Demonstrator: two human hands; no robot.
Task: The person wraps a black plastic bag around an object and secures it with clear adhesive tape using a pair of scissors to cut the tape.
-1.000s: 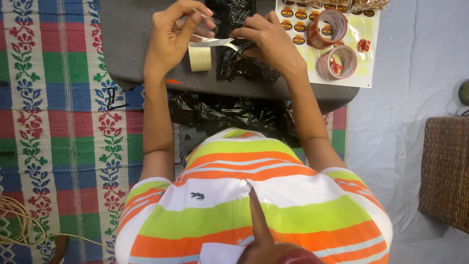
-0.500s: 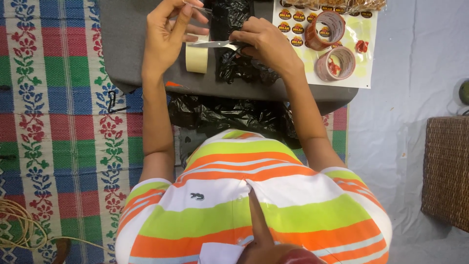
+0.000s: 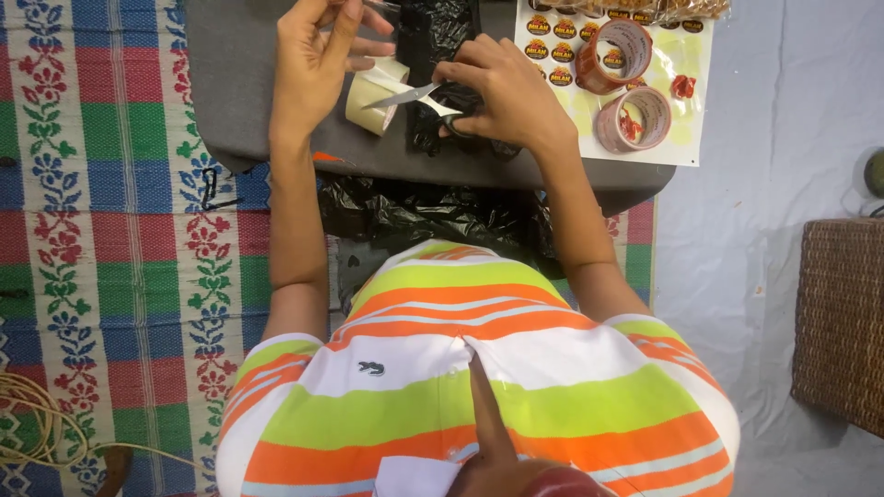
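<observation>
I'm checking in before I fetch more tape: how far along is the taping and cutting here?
Done: nothing finished shows. In hand: the right hand holds scissors, blades open beside the cream tape roll; the left hand is raised above that roll, pinching something too small to make out. Left: black plastic lies loose by the board, and two tape rolls sit untouched on the sticker sheet.

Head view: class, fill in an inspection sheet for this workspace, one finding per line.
Surface: grey board on a patterned mat.
Job's things: scissors, blades open; cream tape roll; black plastic.
Clutter: two tape rolls on a sticker sheet.
Grippers: left hand raised above the tape roll; right hand holds scissors.
Cables: yellow cord on mat.
Surroundings: wicker basket, pale sheet.
</observation>
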